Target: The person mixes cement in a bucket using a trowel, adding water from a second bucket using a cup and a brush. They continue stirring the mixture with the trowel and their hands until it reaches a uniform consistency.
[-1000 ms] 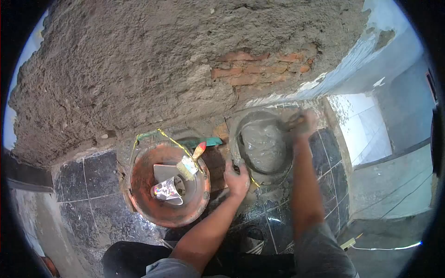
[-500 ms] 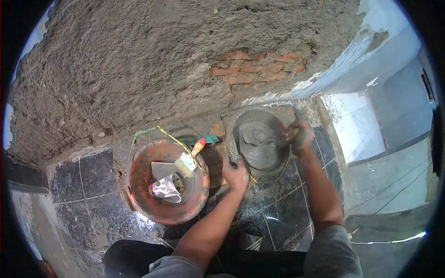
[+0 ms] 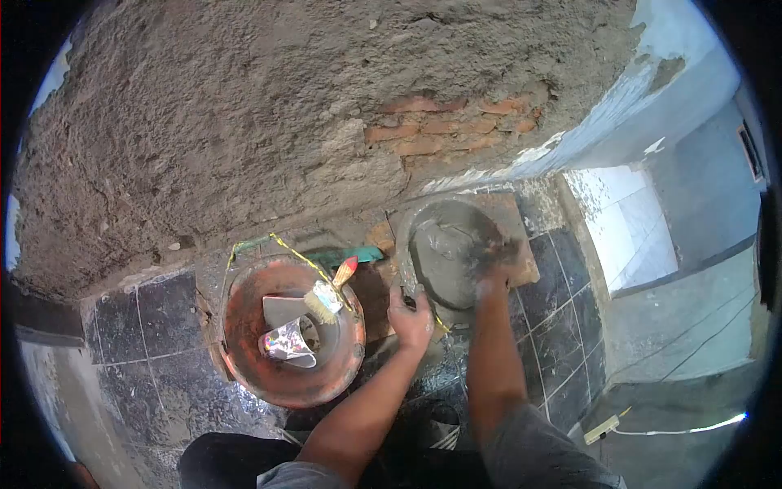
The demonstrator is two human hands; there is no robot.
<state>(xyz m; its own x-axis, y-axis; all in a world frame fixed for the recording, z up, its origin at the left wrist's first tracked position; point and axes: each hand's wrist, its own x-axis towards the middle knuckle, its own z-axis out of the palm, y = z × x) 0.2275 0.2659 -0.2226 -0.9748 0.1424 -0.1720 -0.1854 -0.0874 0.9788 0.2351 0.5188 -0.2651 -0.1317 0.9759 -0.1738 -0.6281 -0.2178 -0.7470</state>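
A grey bucket (image 3: 405, 244) of wet grey mortar (image 3: 444, 248) stands close to the wall. My left hand (image 3: 410, 314) grips its near left rim, thumb and fingers around the edge. Over the right side of the mortar, my right hand (image 3: 498, 265) is closed and smeared by motion; what it holds is hidden by the blur and the mortar. To the left, an orange basin (image 3: 236, 359) holds a patterned cup (image 3: 289, 341) and a flat grey piece (image 3: 281, 310). A brush (image 3: 330, 295) with a red-tipped handle lies across its right rim.
A rough plastered wall (image 3: 244, 122) with exposed bricks (image 3: 440, 126) rises ahead. A green object (image 3: 358, 255) lies behind the basin. Beneath the bucket's right side is a board (image 3: 521, 265). Dark floor tiles (image 3: 562, 326) extend right, near a white power strip (image 3: 601, 429).
My right hand has moved from the bucket's right rim inward and down over the mortar, and the mortar's surface has changed shape. My left hand stays at the rim.
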